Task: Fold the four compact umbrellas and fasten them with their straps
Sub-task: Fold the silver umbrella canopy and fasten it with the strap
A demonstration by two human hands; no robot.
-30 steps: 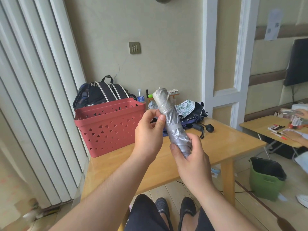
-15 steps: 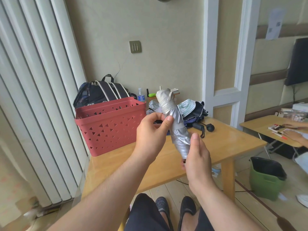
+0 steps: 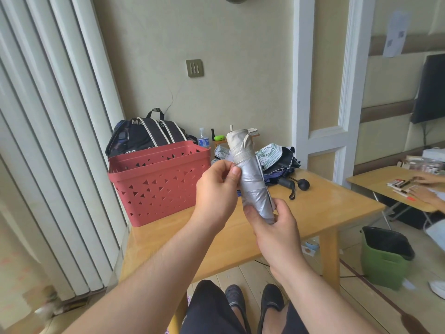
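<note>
Because its canopy is thin, slick fabric wound over a stiff folded frame, the rolled silver-grey compact umbrella (image 3: 254, 182) should feel light but want to spring loose wherever nothing pins the pleats. The sound places to take it are the 2 already in use: low at the handle end, where the core is rigid, and high on the roll, just under the strap, where the layers most need holding down.

It is held in the air in front of the person, above the near edge of the light wooden table (image 3: 337, 203), tilted slightly with its pale cream top (image 3: 238, 141) uppermost and a short white tip poking out. A narrow band (image 3: 243, 156) circles the roll near that top; whether it is fully fastened cannot be told. The silver cloth below shows creased, overlapping folds.

The left hand (image 3: 216, 196) pinches the upper part of the roll between thumb and curled fingers. The right hand (image 3: 274, 227) is wrapped around the bottom end, thumb up along the side.

Behind it, a loose heap of dark and patterned umbrellas (image 3: 279, 160) with black handles lies on the table beside a red perforated plastic basket (image 3: 159, 182).
</note>
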